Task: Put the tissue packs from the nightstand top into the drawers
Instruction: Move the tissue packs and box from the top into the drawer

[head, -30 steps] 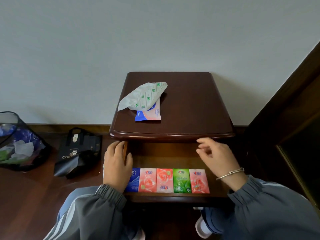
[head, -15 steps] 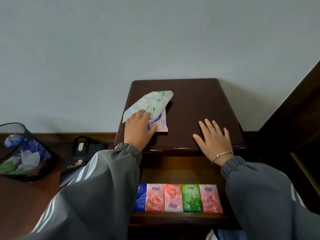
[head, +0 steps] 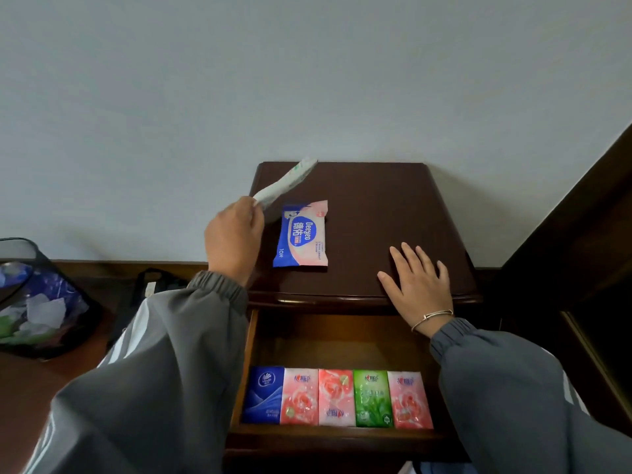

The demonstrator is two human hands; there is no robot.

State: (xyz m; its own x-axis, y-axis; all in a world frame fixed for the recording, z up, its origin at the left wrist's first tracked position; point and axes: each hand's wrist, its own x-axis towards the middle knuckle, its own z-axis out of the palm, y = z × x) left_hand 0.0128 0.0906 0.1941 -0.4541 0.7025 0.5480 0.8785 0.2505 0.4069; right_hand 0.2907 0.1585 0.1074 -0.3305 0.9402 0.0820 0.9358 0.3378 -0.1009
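My left hand (head: 234, 239) pinches one end of a white pack with green print (head: 285, 181) and holds it lifted and tilted above the left side of the dark wooden nightstand top (head: 386, 203). A blue and pink wipes pack (head: 302, 236) lies flat on the top just right of that hand. My right hand (head: 415, 282) rests flat, fingers spread, on the top's front right. Below, the drawer (head: 337, 340) stands pulled out with several small tissue packs (head: 337, 396) in a row along its front: blue, pink, pink, green, pink.
A black mesh bin (head: 37, 299) with a blue liner and crumpled paper stands on the floor at the left. A black bag (head: 147, 285) leans against the skirting beside it. Dark wooden furniture (head: 581, 234) rises on the right. A pale wall is behind.
My left hand rose from the drawer's left edge to the top and lifted the white pack off the blue and pink one. My right hand came to rest flat on the top.
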